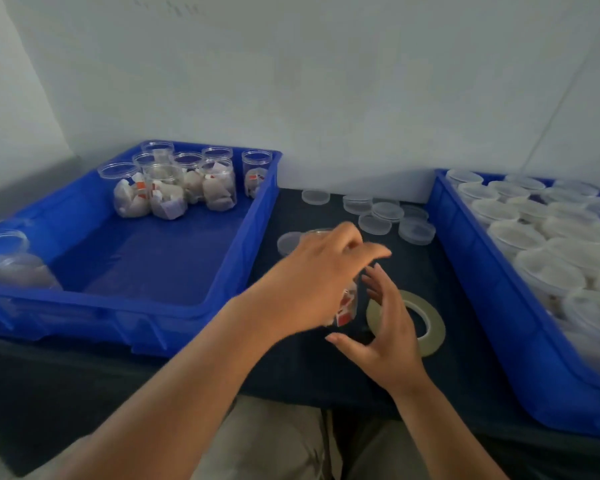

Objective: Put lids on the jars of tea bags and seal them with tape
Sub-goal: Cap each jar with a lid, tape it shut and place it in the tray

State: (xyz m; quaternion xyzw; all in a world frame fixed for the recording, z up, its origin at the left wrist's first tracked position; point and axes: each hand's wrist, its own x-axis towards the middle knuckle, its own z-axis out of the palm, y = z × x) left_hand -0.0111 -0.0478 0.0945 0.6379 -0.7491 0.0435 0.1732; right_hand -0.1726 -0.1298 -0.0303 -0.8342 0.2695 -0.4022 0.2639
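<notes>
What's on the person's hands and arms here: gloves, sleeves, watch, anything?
Nothing visible. The left hand and right hand are bare: no gloves, rings or watch. Both forearms are uncovered to the frame's bottom edge, with no sleeve in view. Below them, light khaki trousers cover the lap.

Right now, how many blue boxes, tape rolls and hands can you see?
Blue crates: 2, left crate and right crate
Tape roll: 1
Hands: 2, left hand and right hand
Total: 5
</notes>
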